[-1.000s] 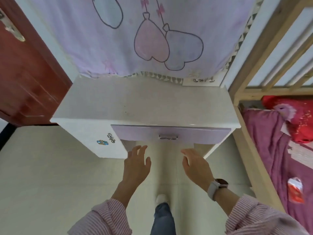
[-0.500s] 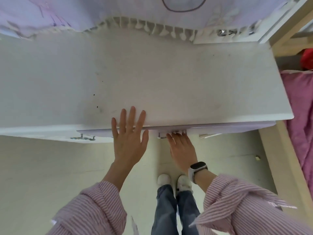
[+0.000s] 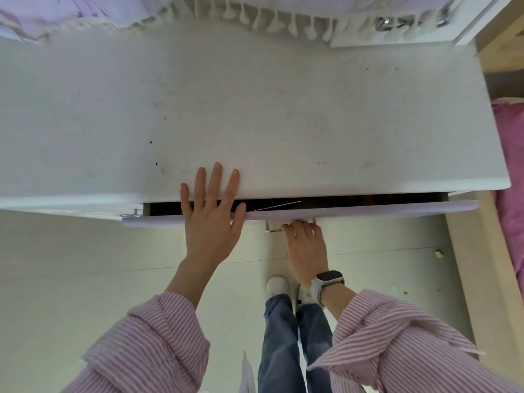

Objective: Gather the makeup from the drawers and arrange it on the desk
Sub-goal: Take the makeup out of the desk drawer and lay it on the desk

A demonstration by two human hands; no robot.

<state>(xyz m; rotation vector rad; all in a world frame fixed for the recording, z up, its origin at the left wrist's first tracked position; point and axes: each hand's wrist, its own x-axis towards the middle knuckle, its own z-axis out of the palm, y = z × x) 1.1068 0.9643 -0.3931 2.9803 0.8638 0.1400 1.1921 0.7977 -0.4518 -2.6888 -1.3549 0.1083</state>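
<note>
I look straight down on a white desk (image 3: 255,109) with a bare top. Its lilac drawer front (image 3: 368,210) stands pulled out a little, showing a dark gap. My right hand (image 3: 306,248) curls its fingers round the metal drawer handle (image 3: 272,228) below the front. My left hand (image 3: 211,214) lies flat with straight fingers across the desk's front edge and the drawer gap. No makeup is visible; the drawer's inside is dark.
A fringed lilac curtain (image 3: 255,15) hangs along the desk's back edge. A wooden bed frame (image 3: 482,279) with pink bedding (image 3: 510,165) stands close on the right. A smaller drawer knob (image 3: 136,212) sits left of the drawer. Pale floor lies below.
The drawer has slid out a little, opening a dark gap under the desk top. My right hand stays on the handle and my left hand stays flat on the desk edge.
</note>
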